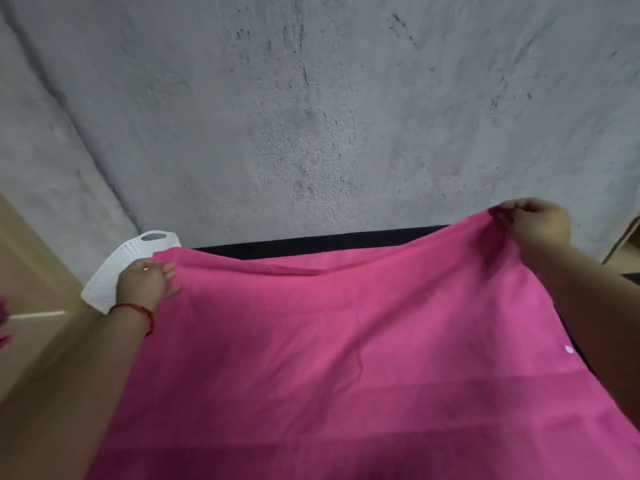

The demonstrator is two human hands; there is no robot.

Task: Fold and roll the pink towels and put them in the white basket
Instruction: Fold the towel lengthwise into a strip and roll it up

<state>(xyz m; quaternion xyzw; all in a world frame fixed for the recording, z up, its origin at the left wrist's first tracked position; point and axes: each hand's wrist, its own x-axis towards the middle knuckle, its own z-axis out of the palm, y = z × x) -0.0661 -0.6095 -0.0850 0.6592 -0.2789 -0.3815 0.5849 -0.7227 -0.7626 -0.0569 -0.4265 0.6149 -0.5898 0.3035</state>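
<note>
I spread a pink towel (pixel 346 358) across the dark table (pixel 311 243), squaring it for a first fold. My left hand (pixel 147 284) grips its far left corner, held low. My right hand (pixel 535 221) pinches the far right corner, raised to draw out slack. The white basket (pixel 102 285) sits just beyond my left hand, before a grey wall (pixel 311 116).

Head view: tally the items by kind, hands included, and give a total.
Pink towel: 1
White basket: 1
Hands: 2, left hand and right hand
Red wrist thread: 1
Total: 5
Pink scrap at the left edge: too cropped to count.
</note>
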